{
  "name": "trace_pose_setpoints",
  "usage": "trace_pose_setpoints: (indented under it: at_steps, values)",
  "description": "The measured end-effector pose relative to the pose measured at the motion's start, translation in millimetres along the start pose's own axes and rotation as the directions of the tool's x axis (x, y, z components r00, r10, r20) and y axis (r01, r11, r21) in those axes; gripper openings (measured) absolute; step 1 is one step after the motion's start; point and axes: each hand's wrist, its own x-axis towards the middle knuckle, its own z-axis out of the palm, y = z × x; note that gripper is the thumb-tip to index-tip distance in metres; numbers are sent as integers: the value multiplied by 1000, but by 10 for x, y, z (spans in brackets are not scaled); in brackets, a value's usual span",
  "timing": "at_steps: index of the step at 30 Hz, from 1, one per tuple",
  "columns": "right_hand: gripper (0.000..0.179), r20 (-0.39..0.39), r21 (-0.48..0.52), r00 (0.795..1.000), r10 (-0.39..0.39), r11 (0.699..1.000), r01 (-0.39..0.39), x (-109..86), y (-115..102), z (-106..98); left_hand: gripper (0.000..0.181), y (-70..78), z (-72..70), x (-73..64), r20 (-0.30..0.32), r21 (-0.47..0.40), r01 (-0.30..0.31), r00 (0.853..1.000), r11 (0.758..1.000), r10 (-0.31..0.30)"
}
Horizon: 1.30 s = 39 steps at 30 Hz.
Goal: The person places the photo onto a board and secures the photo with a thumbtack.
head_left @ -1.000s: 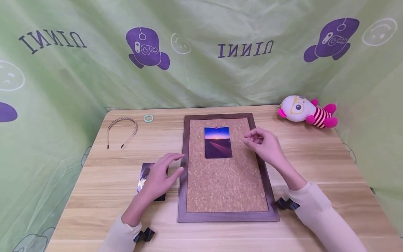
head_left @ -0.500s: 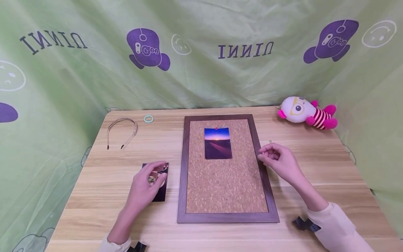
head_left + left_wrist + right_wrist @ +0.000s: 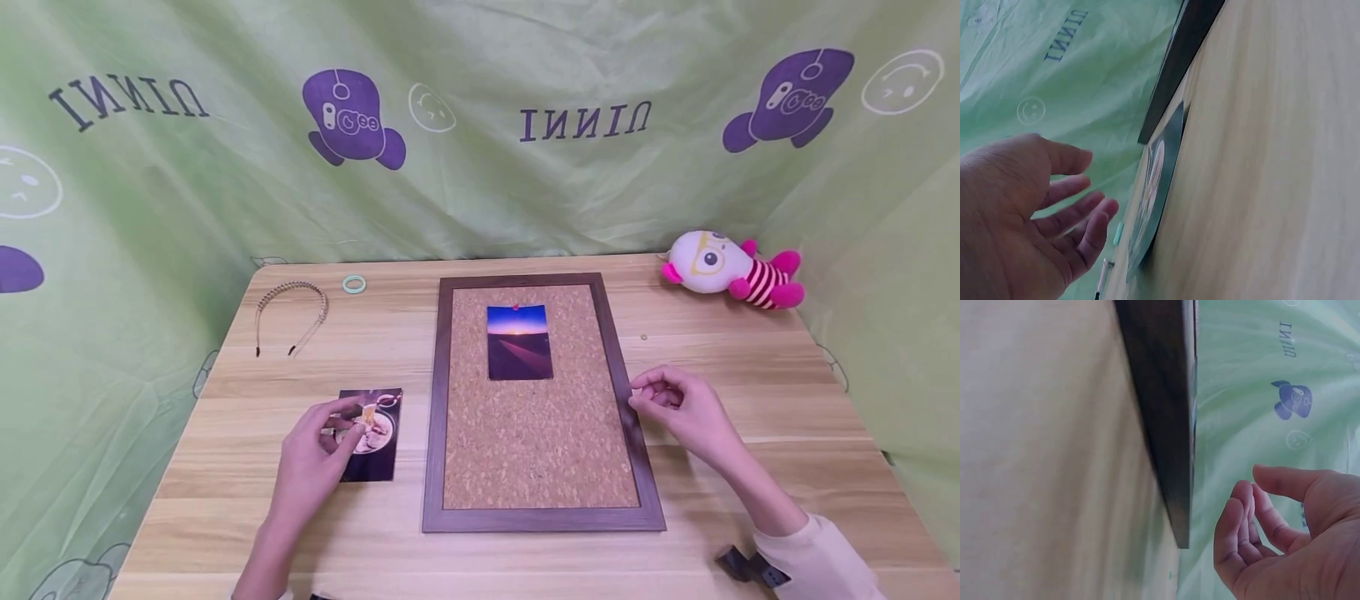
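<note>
A framed cork board (image 3: 540,442) lies on the wooden table, and a sunset photo (image 3: 519,346) is fixed near its top by a red pushpin (image 3: 515,307). Left of the board lies a second photo (image 3: 381,462), showing a bowl of food. My left hand (image 3: 311,450) hovers over that photo's left side, fingers loosely bent; the left wrist view (image 3: 1041,219) shows them apart from it. My right hand (image 3: 690,408) is at the board's right edge with fingers loosely curled. In the right wrist view, nothing shows between thumb and fingers of this hand (image 3: 1285,531).
A headband (image 3: 292,287) and a mint-green ring (image 3: 354,285) lie at the back left. A pink and white plush toy (image 3: 735,268) rests at the back right. One tiny object (image 3: 643,337) lies right of the board. Green printed cloth (image 3: 480,200) encloses the table.
Both hands have drawn away from the board and toward the body, the left moving left and the right moving right. More of the food photo shows now; board and sunset photo stayed put.
</note>
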Motion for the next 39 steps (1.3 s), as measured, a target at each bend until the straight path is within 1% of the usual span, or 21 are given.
trace_pose_setpoints:
  at_steps: [3,6,10,12,14,16,18,21,23,27,30,33,35,39]
  values:
    - [23,16,3,1000,11,1000,-11,-18,55,-10,40,-37,-44,-2,-11,42,25,1000,999,-24]
    - [26,47,12,998,30,999,-31,-28,113,-21,44,-72,-81,-15,2,70,54,999,996,-54]
    - [29,106,38,993,61,997,-65,-61,188,-32,51,-106,-116,-48,52,104,113,992,988,-119]
    - [28,128,50,990,53,997,-60,-79,227,-32,54,-117,-119,-57,74,123,140,986,982,-150]
    - [26,147,67,989,27,997,-37,-92,271,-33,58,-122,-116,-65,91,144,160,980,977,-174]
    - [23,166,82,986,4,996,-18,-100,319,-35,64,-113,-111,-65,105,157,193,972,969,-210]
    - [21,186,98,982,-19,995,0,-104,370,-35,72,-91,-111,-65,120,176,238,958,955,-260]
    - [19,210,113,977,-28,994,4,-104,426,-39,86,-41,-103,-59,151,204,286,936,936,-319]
    - [19,218,119,976,-28,993,2,-100,447,-39,91,-11,-94,-57,167,234,295,926,926,-337]
    - [20,227,124,974,-4,992,-25,-96,460,-42,96,32,-76,-48,189,271,293,918,917,-350]
    - [20,233,124,972,10,991,-40,-102,463,-46,97,46,-80,-34,193,272,300,914,914,-357]
    - [21,230,126,973,16,991,-46,-108,459,-47,95,38,-95,-25,189,273,297,916,915,-354]
    - [21,228,127,973,12,991,-42,-108,458,-46,92,26,-110,-24,186,269,287,921,919,-342]
    - [21,225,127,974,16,991,-45,-107,457,-45,84,3,-142,-29,167,247,258,938,934,-304]
